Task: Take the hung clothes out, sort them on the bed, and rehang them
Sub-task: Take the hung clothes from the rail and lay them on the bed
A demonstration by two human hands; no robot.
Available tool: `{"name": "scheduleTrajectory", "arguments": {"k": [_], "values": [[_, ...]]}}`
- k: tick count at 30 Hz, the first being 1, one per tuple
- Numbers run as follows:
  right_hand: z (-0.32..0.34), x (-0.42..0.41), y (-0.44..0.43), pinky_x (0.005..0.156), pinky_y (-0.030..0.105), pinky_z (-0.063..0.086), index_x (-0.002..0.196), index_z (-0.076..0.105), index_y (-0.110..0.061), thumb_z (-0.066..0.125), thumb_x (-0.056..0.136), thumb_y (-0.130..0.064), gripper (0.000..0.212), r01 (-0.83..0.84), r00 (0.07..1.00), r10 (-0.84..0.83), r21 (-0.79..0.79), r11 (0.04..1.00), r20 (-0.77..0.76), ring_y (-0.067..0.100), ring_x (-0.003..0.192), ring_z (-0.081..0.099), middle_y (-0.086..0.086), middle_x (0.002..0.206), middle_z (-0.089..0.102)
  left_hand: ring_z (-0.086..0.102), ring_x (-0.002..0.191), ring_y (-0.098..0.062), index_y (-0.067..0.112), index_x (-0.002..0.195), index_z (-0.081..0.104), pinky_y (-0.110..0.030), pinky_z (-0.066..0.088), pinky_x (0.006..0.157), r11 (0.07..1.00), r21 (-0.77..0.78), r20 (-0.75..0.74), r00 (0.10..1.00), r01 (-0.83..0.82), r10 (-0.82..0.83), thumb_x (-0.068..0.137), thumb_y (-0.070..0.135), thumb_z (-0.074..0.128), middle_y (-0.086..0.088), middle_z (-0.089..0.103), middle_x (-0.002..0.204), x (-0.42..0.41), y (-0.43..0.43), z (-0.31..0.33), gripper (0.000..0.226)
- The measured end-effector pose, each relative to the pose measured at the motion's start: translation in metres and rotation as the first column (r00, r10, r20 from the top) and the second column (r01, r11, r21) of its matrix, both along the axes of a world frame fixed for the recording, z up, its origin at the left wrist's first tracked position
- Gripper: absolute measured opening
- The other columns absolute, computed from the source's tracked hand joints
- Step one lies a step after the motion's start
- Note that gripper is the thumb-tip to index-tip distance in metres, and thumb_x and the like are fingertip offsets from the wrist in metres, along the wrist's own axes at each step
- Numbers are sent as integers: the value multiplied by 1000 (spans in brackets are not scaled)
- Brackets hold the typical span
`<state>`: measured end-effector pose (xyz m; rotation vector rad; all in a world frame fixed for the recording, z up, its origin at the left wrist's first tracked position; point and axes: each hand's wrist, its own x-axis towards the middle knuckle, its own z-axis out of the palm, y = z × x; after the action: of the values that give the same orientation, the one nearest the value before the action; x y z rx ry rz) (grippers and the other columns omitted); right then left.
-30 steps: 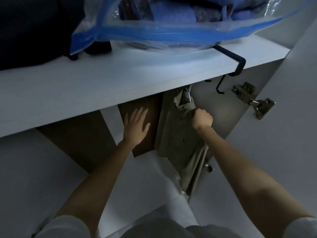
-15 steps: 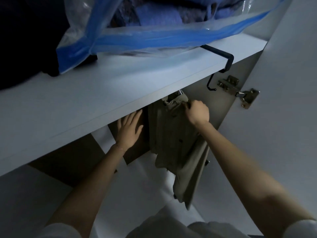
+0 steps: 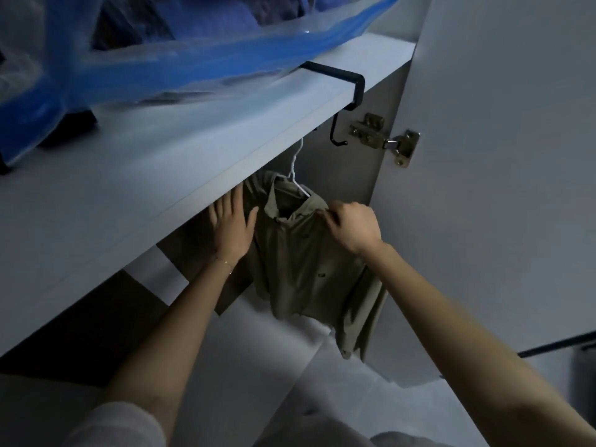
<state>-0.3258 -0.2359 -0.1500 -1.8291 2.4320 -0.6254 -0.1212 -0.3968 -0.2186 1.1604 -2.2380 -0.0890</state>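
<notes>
Khaki shirt [image 3: 296, 262] btw R hand [image 3: 351, 227] fingers [image 3: 326, 217]

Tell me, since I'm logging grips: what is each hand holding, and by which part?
The right hand pinches the olive shirt at its shoulder, beside the collar. The left hand holds nothing, fingers straight.

An olive-green collared shirt [image 3: 300, 266] hangs on a white wire hanger [image 3: 295, 175] beneath the shelf.
</notes>
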Motion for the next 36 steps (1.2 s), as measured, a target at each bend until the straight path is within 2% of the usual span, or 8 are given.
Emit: {"name": "scheduleTrajectory", "arguments": {"k": [6, 9, 12, 15, 17, 26, 31, 36], "values": [[-30, -19, 54, 63, 32, 35, 85, 61, -16, 45, 102, -38, 32, 19, 1000, -20, 53, 998, 13, 33, 79, 62, 10, 86, 69, 21, 150, -26, 18, 152, 35, -53, 12, 119, 983, 30, 32, 983, 180, -181, 104, 30, 42, -8, 33, 158, -33, 13, -9, 50], [-38, -24, 84, 63, 31, 32, 85, 63, -14, 48, 101, -36, 30, 27, 1000, -28, 62, 998, 0, 36, 79, 62, 12, 86, 69, 31, 146, -24, 18, 145, 47, -52, 10, 119, 953, 102, 61, 954, 287, -293, 102, 26, 51, -6, 48, 149, -46, 35, -16, 44], [-42, -29, 116, 62, 32, 30, 87, 65, -12, 49, 100, -37, 32, 55, 998, -51, 81, 995, -42, 38, 83, 63, 13, 87, 70, 49, 130, -27, 15, 136, 55, -49, 19, 117, 919, 199, 55, 932, 340, -357, 101, 25, 54, -7, 59, 133, -56, 58, -22, 37], [-47, -33, 153, 63, 34, 32, 89, 65, -13, 47, 99, -38, 32, 79, 995, -72, 97, 992, -73, 37, 86, 64, 12, 90, 70, 58, 102, -36, 8, 113, 66, -46, 42, 96, 906, 182, 47, 917, 382, -396, 97, 19, 60, -11, 63, 104, -65, 83, -28, 20], [-49, -35, 181, 64, 34, 33, 90, 64, -13, 47, 99, -38, 31, 109, 992, -102, 108, 988, -71, 36, 89, 63, 11, 92, 70, 55, 92, -35, 7, 97, 65, -42, 45, 81, 891, 183, 48, 902, 415, -430, 95, 14, 61, -11, 59, 92, -72, 108, -29, 9], [-62, -52, 342, 63, 31, 34, 84, 46, -23, 51, 95, -47, 27, 252, 956, -274, 185, 950, 103, 29, 83, 60, 3, 82, 61, 58, 92, -28, 16, 90, 65, -39, 46, 63, 880, 158, 93, 880, 449, -466, 94, 23, 62, -2, 61, 89, -111, 268, -44, 9], [-81, -57, 454, 58, 32, 31, 71, 41, -25, 48, 96, -52, 37, 455, 853, -489, 201, 868, 183, 25, 76, 57, -4, 71, 52, 64, 83, -28, 18, 84, 68, -37, 47, 62, 782, 220, 36, 796, 583, -604, 89, 23, 69, -1, 67, 83, -153, 365, -37, 8], [-94, -60, 562, 57, 35, 34, 76, 47, -18, 41, 97, -58, 46, 711, 651, -740, 206, 672, 167, 27, 73, 57, -1, 69, 55, 67, 77, -25, 19, 78, 68, -39, 51, 65, 614, 351, -65, 673, 707, -737, 87, 32, 73, 1, 72, 79, -214, 467, -32, 16]]}}
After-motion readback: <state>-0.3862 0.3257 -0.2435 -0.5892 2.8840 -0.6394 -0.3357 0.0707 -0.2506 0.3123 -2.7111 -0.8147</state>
